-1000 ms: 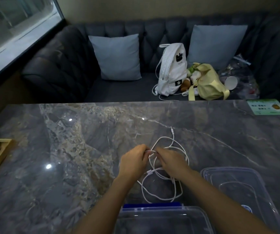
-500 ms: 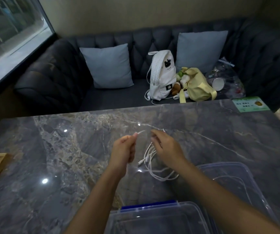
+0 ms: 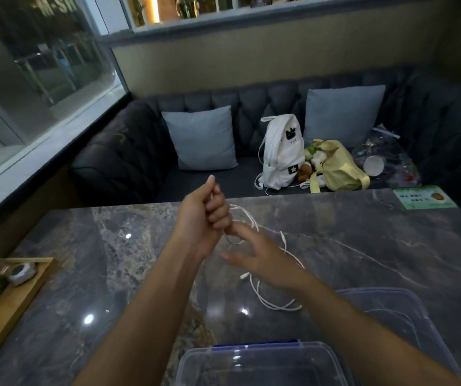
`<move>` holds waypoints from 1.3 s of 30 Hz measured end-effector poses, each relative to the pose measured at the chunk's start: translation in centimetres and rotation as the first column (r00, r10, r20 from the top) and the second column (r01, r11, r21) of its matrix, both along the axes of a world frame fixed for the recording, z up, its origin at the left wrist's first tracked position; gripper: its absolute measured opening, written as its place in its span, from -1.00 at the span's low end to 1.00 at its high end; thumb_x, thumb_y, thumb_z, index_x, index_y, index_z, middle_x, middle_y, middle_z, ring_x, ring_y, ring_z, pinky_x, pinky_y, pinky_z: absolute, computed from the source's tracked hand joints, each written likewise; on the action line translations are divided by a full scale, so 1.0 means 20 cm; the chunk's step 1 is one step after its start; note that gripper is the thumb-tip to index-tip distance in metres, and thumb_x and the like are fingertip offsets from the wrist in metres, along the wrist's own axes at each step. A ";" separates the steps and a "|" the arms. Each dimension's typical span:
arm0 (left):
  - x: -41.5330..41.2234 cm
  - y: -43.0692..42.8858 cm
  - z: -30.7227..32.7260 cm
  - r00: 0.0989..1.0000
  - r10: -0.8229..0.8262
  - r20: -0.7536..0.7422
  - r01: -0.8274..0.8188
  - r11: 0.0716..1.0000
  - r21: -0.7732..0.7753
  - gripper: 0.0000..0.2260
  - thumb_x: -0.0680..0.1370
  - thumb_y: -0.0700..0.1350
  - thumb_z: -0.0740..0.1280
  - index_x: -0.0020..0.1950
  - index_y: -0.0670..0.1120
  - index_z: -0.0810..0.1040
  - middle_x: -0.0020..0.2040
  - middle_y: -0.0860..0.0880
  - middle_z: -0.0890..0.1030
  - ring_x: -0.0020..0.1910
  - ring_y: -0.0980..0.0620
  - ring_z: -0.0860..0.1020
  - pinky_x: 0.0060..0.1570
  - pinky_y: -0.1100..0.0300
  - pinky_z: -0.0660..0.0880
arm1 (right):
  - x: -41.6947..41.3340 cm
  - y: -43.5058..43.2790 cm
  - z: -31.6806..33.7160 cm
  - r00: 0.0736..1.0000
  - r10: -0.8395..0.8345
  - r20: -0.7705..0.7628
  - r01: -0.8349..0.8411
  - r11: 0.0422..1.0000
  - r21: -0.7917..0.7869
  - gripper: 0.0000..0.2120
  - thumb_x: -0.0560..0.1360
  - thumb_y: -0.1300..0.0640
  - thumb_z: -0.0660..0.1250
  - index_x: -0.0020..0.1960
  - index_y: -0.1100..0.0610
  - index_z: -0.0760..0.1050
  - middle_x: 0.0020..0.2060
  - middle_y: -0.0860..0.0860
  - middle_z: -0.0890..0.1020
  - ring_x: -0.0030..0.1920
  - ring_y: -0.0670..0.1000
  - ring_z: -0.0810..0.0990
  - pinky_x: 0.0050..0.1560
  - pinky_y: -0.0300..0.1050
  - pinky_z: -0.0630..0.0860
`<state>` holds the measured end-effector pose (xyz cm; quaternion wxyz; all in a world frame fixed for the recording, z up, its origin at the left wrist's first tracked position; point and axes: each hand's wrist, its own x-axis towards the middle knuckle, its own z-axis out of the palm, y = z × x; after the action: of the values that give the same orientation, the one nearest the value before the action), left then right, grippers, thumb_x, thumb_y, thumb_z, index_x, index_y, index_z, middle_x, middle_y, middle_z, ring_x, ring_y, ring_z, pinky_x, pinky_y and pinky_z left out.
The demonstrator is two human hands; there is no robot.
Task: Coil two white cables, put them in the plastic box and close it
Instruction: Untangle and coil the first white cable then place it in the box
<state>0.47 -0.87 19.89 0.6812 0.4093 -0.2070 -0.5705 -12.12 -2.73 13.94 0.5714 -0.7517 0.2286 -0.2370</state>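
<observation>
My left hand (image 3: 205, 215) is raised above the marble table (image 3: 363, 246), its fingers curled round one end of a white cable (image 3: 247, 218). The cable loops down from that fist past my right hand (image 3: 260, 254), which is spread with straight fingers beside the loop. More white cable (image 3: 274, 302) lies slack on the table under my right wrist; I cannot tell the two cables apart. The clear plastic box (image 3: 262, 363) stands open at the near edge. Its clear lid (image 3: 391, 310) lies to the right, partly under my right forearm.
A wooden tray (image 3: 15, 299) with small items sits at the table's left edge. A green card (image 3: 424, 196) lies at the far right corner. Behind the table a dark sofa holds two grey cushions, a white backpack (image 3: 282, 151), a yellow bag and a plastic bag.
My left hand has lifted the cable end higher and closed round it. My right hand has opened and slid down along the cable. The camera has tilted upward.
</observation>
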 end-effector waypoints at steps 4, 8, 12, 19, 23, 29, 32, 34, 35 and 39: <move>-0.01 0.03 0.02 0.957 0.016 0.291 -0.033 0.998 0.054 -0.76 0.59 -0.13 0.13 -0.20 -0.13 0.51 -0.49 0.03 0.52 -0.49 0.11 0.48 -0.47 0.32 0.42 | 0.00 0.04 0.06 0.968 -0.158 0.197 0.140 0.985 0.104 -0.89 0.52 0.26 0.24 -0.12 0.24 0.53 -0.45 -0.04 0.53 -0.40 -0.13 0.52 -0.29 -0.30 0.48; 0.02 0.09 -0.03 0.624 0.099 0.775 -0.193 0.981 0.030 -0.83 0.56 -0.28 0.18 -0.14 -0.15 0.54 -0.29 -0.03 0.55 -0.30 0.05 0.51 -0.34 0.38 0.44 | -0.10 0.02 0.14 0.958 -0.197 0.209 0.190 0.980 0.051 -0.82 0.53 0.25 0.22 -0.11 0.09 0.57 -0.49 -0.04 0.41 -0.50 -0.20 0.39 -0.43 -0.38 0.36; 0.00 0.15 -0.10 0.366 0.148 0.919 -0.262 0.964 -0.051 -0.66 0.40 -0.20 0.46 0.08 -0.07 0.40 0.01 -0.05 0.46 -0.03 0.04 0.46 -0.03 0.26 0.45 | -0.18 0.02 0.23 0.960 -0.141 0.244 0.146 0.989 -0.003 -0.77 0.53 0.29 0.19 -0.13 0.06 0.57 -0.49 -0.01 0.39 -0.49 -0.18 0.37 -0.42 -0.35 0.35; -0.03 0.19 -0.09 0.597 0.058 0.801 -0.084 0.996 -0.009 -0.87 0.54 -0.25 0.27 -0.20 -0.19 0.53 -0.39 -0.03 0.57 -0.38 0.08 0.51 -0.32 0.25 0.46 | -0.33 -0.02 0.28 0.942 -0.197 0.273 0.214 0.976 -0.032 -0.79 0.53 0.26 0.20 -0.17 0.09 0.57 -0.48 0.00 0.42 -0.50 -0.15 0.38 -0.45 -0.34 0.37; -0.02 0.22 -0.08 0.601 0.093 0.794 -0.055 0.996 -0.075 -0.86 0.52 -0.25 0.31 -0.25 -0.19 0.51 -0.62 0.09 0.41 -0.60 0.17 0.36 -0.56 0.30 0.38 | -0.39 -0.06 0.26 0.934 -0.281 0.218 0.301 0.951 -0.063 -0.79 0.53 0.23 0.23 -0.20 0.06 0.58 -0.51 -0.09 0.43 -0.50 -0.17 0.37 -0.48 -0.34 0.34; 0.05 0.29 -0.07 0.591 0.158 0.791 -0.124 0.987 -0.104 -0.76 0.49 -0.20 0.36 -0.37 -0.13 0.46 -0.67 0.11 0.31 -0.65 0.22 0.21 -0.63 0.39 0.15 | -0.44 -0.09 0.19 0.904 -0.372 0.211 0.396 0.914 -0.088 -0.86 0.49 0.22 0.30 -0.20 0.14 0.60 -0.56 -0.13 0.48 -0.49 -0.22 0.41 -0.42 -0.46 0.34; 0.10 0.35 -0.06 0.593 0.038 0.804 -0.026 0.999 -0.028 -0.75 0.48 -0.20 0.37 -0.40 -0.09 0.46 -0.63 0.10 0.31 -0.62 0.20 0.21 -0.61 0.36 0.14 | -0.45 -0.09 0.16 0.908 -0.376 0.187 0.395 0.916 -0.076 -0.82 0.46 0.25 0.34 -0.26 0.03 0.59 -0.55 -0.11 0.52 -0.49 -0.23 0.45 -0.43 -0.44 0.39; 0.13 0.39 -0.05 0.669 -0.038 0.742 0.035 0.999 0.019 -0.71 0.47 -0.18 0.36 -0.45 -0.03 0.45 -0.58 0.11 0.28 -0.59 0.17 0.18 -0.59 0.35 0.11 | -0.44 -0.10 0.15 0.912 -0.375 0.164 0.392 0.916 -0.082 -0.81 0.45 0.25 0.35 -0.26 -0.01 0.58 -0.55 -0.14 0.56 -0.49 -0.25 0.47 -0.43 -0.44 0.41; 0.14 0.40 -0.04 0.730 -0.059 0.680 0.057 0.998 0.026 -0.72 0.45 -0.16 0.36 -0.46 -0.02 0.44 -0.57 0.11 0.26 -0.60 0.17 0.16 -0.59 0.35 0.09 | -0.44 -0.10 0.14 0.916 -0.373 0.147 0.388 0.917 -0.095 -0.81 0.45 0.25 0.35 -0.25 -0.02 0.57 -0.54 -0.15 0.57 -0.48 -0.25 0.48 -0.43 -0.43 0.41; 0.16 0.44 0.02 0.932 -0.100 0.347 0.131 0.989 -0.065 -0.77 0.45 -0.06 0.24 -0.39 -0.08 0.47 -0.55 0.11 0.11 -0.58 0.17 0.04 -0.57 0.35 -0.02 | -0.41 -0.12 0.11 0.935 -0.338 0.104 0.348 0.933 -0.092 -0.90 0.45 0.27 0.35 -0.18 0.09 0.58 -0.42 -0.01 0.59 -0.43 -0.19 0.54 -0.35 -0.34 0.49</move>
<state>3.60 7.87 20.33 0.6172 0.4596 -0.3707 -0.5201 -20.35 -5.07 16.16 0.4886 -0.7194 0.3182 -0.3775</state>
